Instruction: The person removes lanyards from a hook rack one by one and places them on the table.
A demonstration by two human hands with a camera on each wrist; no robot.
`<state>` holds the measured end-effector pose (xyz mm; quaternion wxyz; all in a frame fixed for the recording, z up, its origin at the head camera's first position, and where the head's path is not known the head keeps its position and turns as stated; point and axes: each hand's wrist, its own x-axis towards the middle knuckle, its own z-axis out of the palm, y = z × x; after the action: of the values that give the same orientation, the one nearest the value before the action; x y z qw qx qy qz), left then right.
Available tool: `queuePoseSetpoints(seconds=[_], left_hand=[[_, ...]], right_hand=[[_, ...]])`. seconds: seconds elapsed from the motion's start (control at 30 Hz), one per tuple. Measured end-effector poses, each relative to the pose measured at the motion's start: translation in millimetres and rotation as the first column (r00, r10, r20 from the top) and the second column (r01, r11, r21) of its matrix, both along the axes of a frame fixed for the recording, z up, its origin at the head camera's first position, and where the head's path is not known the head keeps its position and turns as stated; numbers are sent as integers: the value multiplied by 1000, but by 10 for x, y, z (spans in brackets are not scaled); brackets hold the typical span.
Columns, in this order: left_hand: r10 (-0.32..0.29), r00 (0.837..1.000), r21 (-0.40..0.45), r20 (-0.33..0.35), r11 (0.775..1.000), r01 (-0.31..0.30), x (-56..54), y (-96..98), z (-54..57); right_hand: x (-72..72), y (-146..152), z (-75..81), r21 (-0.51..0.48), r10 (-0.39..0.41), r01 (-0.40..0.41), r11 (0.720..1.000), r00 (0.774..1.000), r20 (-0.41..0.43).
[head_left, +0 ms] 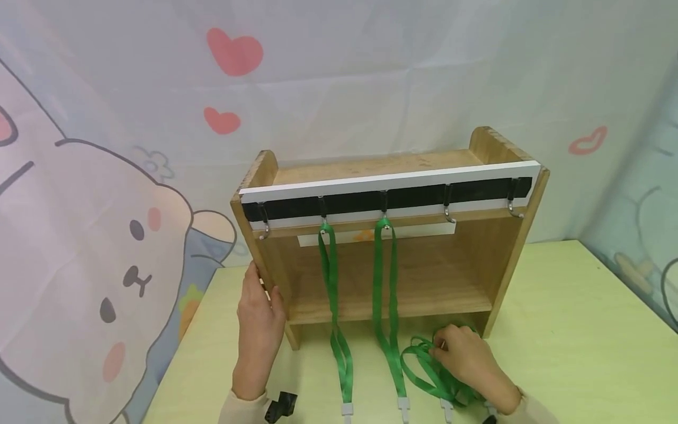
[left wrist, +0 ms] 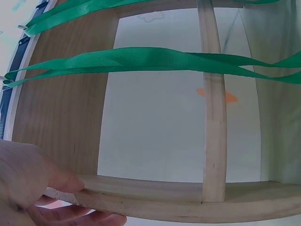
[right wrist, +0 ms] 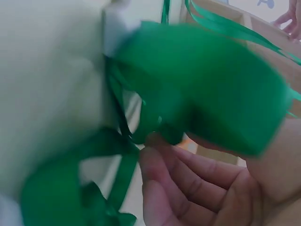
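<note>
My left hand (head_left: 259, 321) grips the left side panel of a small wooden shelf (head_left: 429, 274); in the left wrist view the thumb lies on the panel's inner side, the other fingers outside. Two green lanyards, one (head_left: 332, 277) left and another (head_left: 378, 282) near the middle, hang from hooks on the shelf's front strip. At the lower right, my right hand (head_left: 468, 359) pinches ribbon of a green lanyard in a loose pile (head_left: 442, 383) on the table. A broad ribbon loop (right wrist: 202, 80) covers part of that hand in the right wrist view.
A black band (head_left: 349, 204) on a white strip carries several metal hooks; the far left, fourth (head_left: 448, 212) and far right ones hold no lanyard. The pale yellow table (head_left: 572, 330) extends right of the shelf. Behind stands a printed cloth backdrop (head_left: 344, 106).
</note>
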<state>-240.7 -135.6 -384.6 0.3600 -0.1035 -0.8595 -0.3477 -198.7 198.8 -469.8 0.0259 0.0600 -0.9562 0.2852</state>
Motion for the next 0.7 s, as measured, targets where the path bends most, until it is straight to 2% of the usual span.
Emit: queuePoseSetpoints(seconds=[0.5, 0.7], left_hand=[[9, 1000, 6, 17, 1000, -9, -4, -4, 5], [11, 999, 4, 37, 1000, -11, -3, -3, 8]], right_hand=[[-29, 113, 156, 8, 33, -33, 999, 999, 3], [31, 101, 300, -65, 68, -70, 995, 997, -37]])
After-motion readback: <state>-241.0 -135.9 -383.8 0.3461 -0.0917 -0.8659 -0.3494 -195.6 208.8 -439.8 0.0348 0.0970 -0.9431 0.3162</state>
